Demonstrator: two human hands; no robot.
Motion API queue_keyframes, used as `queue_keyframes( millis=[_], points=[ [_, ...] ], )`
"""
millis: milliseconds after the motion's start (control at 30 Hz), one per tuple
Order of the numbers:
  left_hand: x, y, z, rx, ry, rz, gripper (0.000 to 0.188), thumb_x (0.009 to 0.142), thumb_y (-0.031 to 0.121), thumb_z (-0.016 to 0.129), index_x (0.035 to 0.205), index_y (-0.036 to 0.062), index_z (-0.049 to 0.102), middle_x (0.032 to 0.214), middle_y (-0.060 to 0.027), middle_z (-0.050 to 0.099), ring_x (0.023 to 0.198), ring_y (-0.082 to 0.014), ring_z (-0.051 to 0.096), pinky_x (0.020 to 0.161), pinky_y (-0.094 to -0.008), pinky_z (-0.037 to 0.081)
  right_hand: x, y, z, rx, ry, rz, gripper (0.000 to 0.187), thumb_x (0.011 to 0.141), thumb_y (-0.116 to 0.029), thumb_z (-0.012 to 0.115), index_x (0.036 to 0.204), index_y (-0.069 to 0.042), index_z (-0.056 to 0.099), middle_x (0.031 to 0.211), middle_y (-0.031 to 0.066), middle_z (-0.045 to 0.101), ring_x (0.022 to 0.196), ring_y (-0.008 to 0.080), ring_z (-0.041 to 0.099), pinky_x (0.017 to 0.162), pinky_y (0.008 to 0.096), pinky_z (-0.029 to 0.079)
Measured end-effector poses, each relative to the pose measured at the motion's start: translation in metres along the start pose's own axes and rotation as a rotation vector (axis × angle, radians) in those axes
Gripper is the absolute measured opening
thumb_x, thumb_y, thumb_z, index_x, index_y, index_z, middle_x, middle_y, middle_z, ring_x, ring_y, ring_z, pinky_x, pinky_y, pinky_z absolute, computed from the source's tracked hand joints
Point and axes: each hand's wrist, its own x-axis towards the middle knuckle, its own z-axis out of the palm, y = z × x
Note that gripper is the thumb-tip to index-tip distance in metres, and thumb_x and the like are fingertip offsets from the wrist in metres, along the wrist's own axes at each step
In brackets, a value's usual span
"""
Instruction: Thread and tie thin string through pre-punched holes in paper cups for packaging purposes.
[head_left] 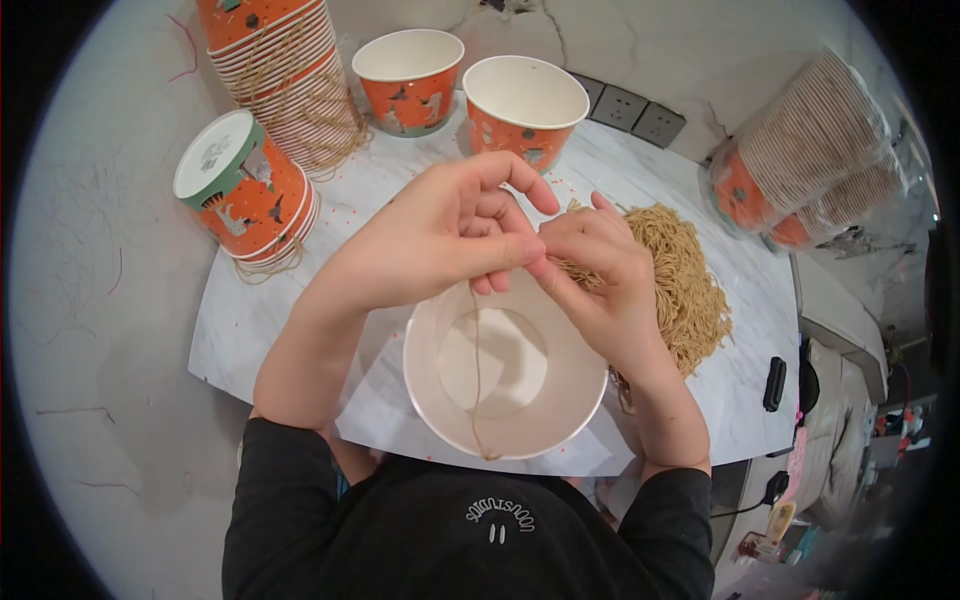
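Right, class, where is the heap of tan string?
In the head view, the heap of tan string lies on the right part of the marbled table, beside the person's right hand.

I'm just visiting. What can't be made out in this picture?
All in the head view:
Upper end of the thin tan string: hidden by the left hand's fingers.
Part of the loose tan string pile: covered by the right hand.
Top of the tall stack of orange patterned paper buckets: cut off by the upper edge.
Outside of the round white-lined bucket: mostly hidden by its rim.
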Motion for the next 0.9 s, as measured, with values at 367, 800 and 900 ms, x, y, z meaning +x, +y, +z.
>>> queue_keyframes(
  millis=[367,800,900],
  points=[
    [-0.069,0.045,-0.004,-0.118,0.174,0.213,0.044,0.078,-0.005,0.077,0.117,-0.0038,0.058,0.091,-0.0156,0.074,0.056,-0.0007,0.056,0.047,-0.0149,0.037,-0.002,-0.015,-0.020,-0.107,-0.317,0.265,0.029,0.100,-0.027,0.060,0.101,-0.001,0.073,0.072,0.0090,0.069,0.064,0.0239,0.068,0.063,0.0361,0.053],
    [-0.202,0.054,-0.032,1.240,0.876,0.460,0.026,0.064,0.000,0.083,0.080,0.0030,0.063,0.072,-0.0019,0.047,0.070,-0.0168,0.047,0.063,-0.0292,0.037,0.100,-0.046,0.099,0.532,0.344,-0.315,0.059,0.101,-0.011,0.057,0.154,0.000,0.032,0.133,0.0203,0.059,0.102,0.0311,0.070,0.087,0.0387,0.057],
    [-0.202,0.064,-0.078,1.576,0.837,0.621,0.029,0.070,0.003,0.084,0.074,0.0025,0.055,0.075,-0.0033,0.047,0.077,-0.0233,0.052,0.070,-0.0382,0.041,0.166,-0.073,0.147,0.458,0.324,-0.279,0.084,0.099,-0.012,0.057,0.165,-0.014,0.005,0.145,0.0275,0.053,0.119,0.0462,0.063,0.095,0.0484,0.052]
  ],
)
